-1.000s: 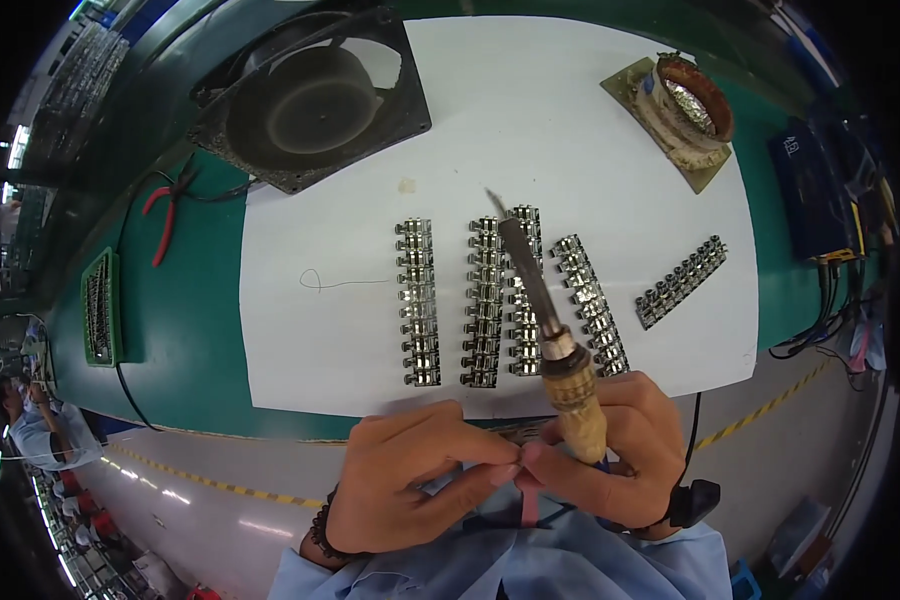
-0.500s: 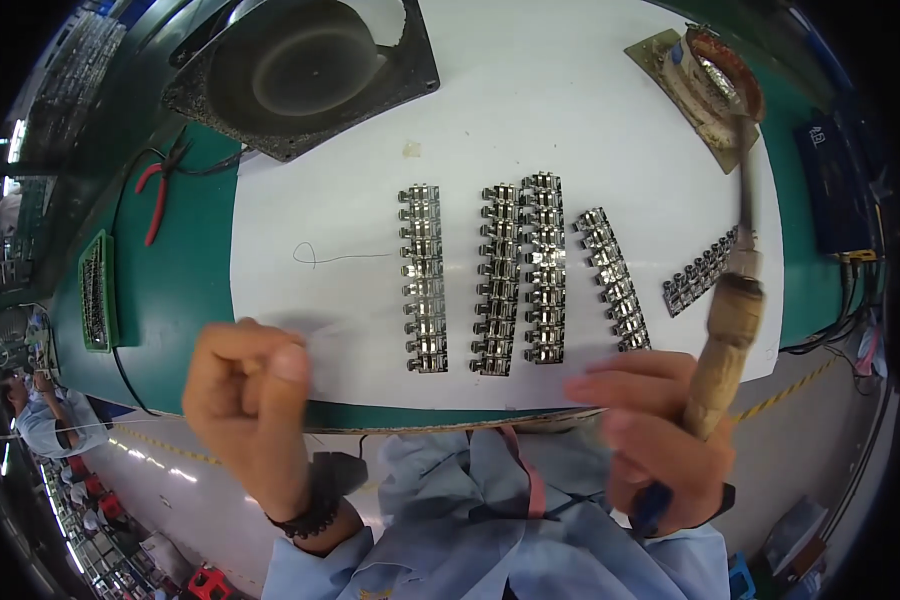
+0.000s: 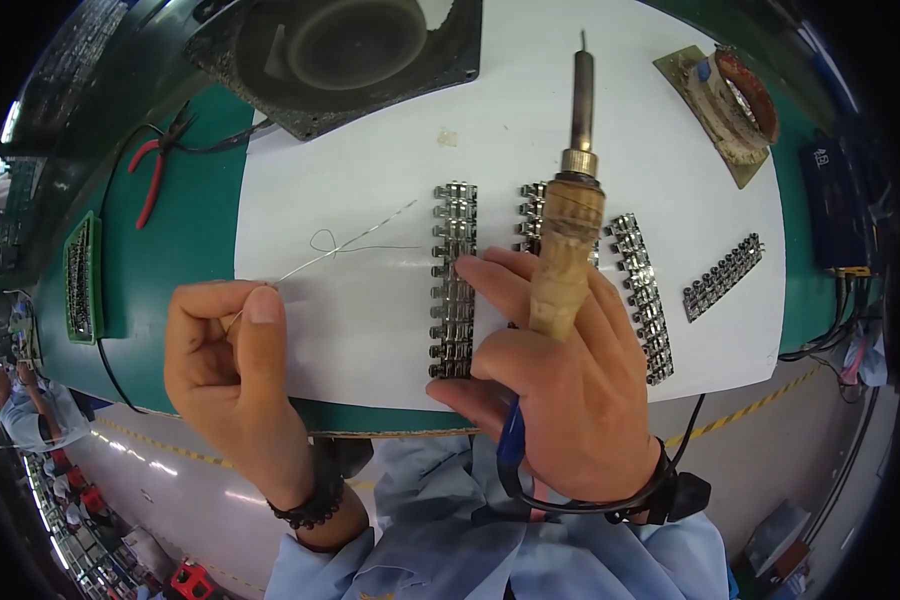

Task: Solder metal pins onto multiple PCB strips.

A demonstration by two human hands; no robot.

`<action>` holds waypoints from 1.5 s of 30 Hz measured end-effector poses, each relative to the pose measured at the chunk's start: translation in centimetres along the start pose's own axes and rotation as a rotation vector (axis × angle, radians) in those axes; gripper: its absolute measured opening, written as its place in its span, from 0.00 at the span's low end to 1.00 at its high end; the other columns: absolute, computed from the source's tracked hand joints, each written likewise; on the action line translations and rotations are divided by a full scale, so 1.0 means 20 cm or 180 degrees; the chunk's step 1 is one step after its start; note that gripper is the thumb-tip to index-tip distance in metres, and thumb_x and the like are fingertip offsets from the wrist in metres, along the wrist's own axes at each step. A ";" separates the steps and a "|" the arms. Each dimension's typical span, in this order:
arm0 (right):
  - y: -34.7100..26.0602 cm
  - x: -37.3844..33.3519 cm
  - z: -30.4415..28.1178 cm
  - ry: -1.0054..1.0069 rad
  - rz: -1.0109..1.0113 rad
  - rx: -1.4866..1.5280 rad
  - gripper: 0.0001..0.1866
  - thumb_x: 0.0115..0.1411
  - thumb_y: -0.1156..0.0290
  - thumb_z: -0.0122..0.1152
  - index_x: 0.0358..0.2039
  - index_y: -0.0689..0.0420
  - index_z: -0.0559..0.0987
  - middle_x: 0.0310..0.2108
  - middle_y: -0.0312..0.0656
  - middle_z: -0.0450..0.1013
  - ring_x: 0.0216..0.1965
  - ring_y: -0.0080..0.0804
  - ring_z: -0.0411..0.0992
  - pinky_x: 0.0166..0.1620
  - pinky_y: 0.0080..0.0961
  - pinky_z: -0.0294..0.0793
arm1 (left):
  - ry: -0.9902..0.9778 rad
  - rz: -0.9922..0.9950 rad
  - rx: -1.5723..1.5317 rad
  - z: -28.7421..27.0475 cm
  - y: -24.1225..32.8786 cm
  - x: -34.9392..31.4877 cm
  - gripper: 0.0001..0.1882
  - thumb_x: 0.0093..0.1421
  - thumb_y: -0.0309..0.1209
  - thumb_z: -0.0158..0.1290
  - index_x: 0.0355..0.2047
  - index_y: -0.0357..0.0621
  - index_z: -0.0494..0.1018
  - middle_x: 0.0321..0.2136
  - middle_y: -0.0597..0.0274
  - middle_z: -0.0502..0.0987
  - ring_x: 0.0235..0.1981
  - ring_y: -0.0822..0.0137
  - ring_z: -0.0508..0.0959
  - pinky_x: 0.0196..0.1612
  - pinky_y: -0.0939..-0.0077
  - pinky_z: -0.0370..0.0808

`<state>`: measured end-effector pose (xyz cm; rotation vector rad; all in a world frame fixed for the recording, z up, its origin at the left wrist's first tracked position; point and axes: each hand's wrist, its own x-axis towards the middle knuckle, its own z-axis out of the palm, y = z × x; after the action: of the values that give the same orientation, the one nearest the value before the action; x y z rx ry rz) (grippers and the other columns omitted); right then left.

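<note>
My left hand (image 3: 235, 360) is closed in a pinch on a thin silvery solder wire (image 3: 310, 262), which slants up and right over the white paper. My right hand (image 3: 580, 420) holds a soldering iron (image 3: 567, 250) by its worn wooden handle, the tip pointing away from me. Fingers of that hand also reach to the leftmost strip of shiny metal parts (image 3: 456, 310), at its right side and its near end. Behind the iron and hand, a second strip (image 3: 530, 212) is partly hidden. Another strip (image 3: 642, 285) lies tilted to their right.
A short strip (image 3: 722, 275) lies farther right. A curled hair-thin wire (image 3: 395, 247) rests on the paper (image 3: 360, 350). Around are a black fan (image 3: 340, 60), red-handled pliers (image 3: 148, 180), a green tray (image 3: 83, 280), a round iron holder (image 3: 725, 110) and a blue box (image 3: 838, 205).
My right hand has swung left with the soldering iron, away from the round holder, and its fingers now reach the leftmost strip. The solder wire now shows extending from my left hand.
</note>
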<state>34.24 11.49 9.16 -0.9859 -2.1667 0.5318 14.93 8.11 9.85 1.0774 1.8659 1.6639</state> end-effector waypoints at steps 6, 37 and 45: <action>-0.02 0.00 0.00 -0.0157 0.0092 0.0008 0.23 0.43 0.70 0.76 0.35 0.56 0.70 0.49 0.52 0.76 0.48 0.53 0.75 0.48 0.45 0.74 | -0.0055 -0.0084 -0.0043 -0.01 0.00 0.00 0.07 0.59 0.21 0.57 0.29 0.38 0.69 0.22 0.73 0.67 0.22 0.84 0.59 0.27 0.89 0.52; 0.12 -0.10 -0.19 0.1877 0.0678 -0.0058 0.23 0.70 0.58 0.48 0.51 0.67 0.66 0.18 0.37 0.62 0.18 0.18 0.59 0.22 0.15 0.56 | 0.0049 0.0569 0.0131 0.13 0.01 -0.05 0.11 0.56 0.21 0.59 0.26 0.41 0.66 0.15 0.77 0.56 0.21 0.82 0.53 0.29 0.83 0.50; 0.07 -0.05 -0.12 0.1702 0.0396 0.0043 0.20 0.69 0.58 0.48 0.45 0.66 0.68 0.17 0.35 0.62 0.16 0.18 0.58 0.22 0.17 0.55 | -0.0029 0.0688 0.0471 0.14 0.01 -0.05 0.11 0.54 0.20 0.61 0.26 0.42 0.67 0.14 0.78 0.56 0.19 0.82 0.52 0.29 0.82 0.51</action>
<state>37.18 11.77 9.59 -1.1125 -1.6330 0.2937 17.79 9.14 9.31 1.3883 1.9505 1.6514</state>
